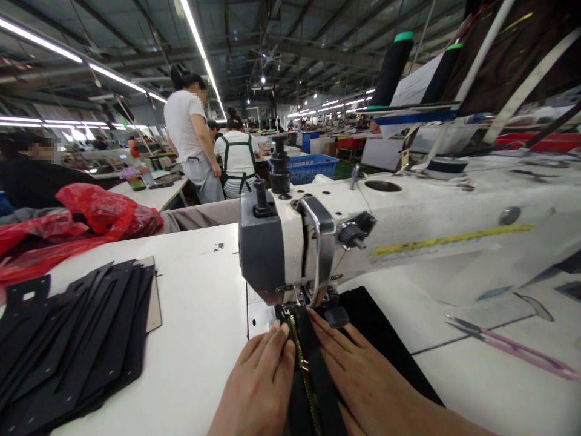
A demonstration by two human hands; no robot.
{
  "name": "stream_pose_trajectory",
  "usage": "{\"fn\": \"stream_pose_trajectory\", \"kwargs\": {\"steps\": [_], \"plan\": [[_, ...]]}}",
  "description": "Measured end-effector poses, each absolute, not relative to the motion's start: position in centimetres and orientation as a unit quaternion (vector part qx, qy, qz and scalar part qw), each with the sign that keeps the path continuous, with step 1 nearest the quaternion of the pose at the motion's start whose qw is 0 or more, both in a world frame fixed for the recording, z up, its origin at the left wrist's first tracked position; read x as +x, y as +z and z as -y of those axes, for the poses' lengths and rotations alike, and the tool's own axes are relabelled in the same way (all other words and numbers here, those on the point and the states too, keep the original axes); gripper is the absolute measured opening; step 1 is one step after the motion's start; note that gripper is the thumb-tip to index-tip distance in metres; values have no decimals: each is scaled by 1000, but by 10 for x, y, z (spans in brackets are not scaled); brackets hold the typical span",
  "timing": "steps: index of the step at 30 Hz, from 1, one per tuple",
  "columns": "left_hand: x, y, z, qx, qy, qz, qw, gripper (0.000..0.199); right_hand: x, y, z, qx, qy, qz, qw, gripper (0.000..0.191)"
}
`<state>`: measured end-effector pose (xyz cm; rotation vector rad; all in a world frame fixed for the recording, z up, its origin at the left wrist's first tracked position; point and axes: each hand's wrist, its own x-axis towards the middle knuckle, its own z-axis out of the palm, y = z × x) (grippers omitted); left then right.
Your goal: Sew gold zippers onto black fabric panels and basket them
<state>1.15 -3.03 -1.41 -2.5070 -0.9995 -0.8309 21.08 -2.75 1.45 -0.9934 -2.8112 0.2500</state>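
Note:
A black zipper (303,364) with gold teeth and a gold pull runs lengthwise under the presser foot of a white sewing machine (290,242). At its left edge, my left hand (261,375) is closed, fingers bunched together on the tape; the thumb is hidden. My right hand (363,369) lies flat along the zipper's right side, fingers stretched forward, the tips close to the foot. Beneath that hand spreads a piece of black fabric (381,321). The needle point cannot be made out.
Left on the white table lies a fanned stack of black cut pieces (86,339), with red plastic (100,212) behind. Pink-handled scissors (512,348) rest at right. Thread cones (393,72) stand above the machine. People (193,133) are farther back, near a blue crate (311,168).

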Motion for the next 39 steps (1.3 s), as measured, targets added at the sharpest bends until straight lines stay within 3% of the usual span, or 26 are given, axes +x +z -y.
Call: {"fn": "stream_pose_trajectory", "kwargs": {"steps": [5,12,16,24,39], "plan": [[7,6,32,-910,-200,334,146,31,210,16,28,-331,77,935,96,67],[11,7,32,-908,-201,333,156,32,210,20,28,-337,73,936,74,63],[16,3,31,-881,-263,349,179,34,211,18,28,-330,72,938,80,65],[11,12,30,-908,-199,325,174,34,209,41,34,-358,118,924,69,55],[12,14,29,-901,-233,309,195,41,209,38,37,-349,102,924,116,57]]}}
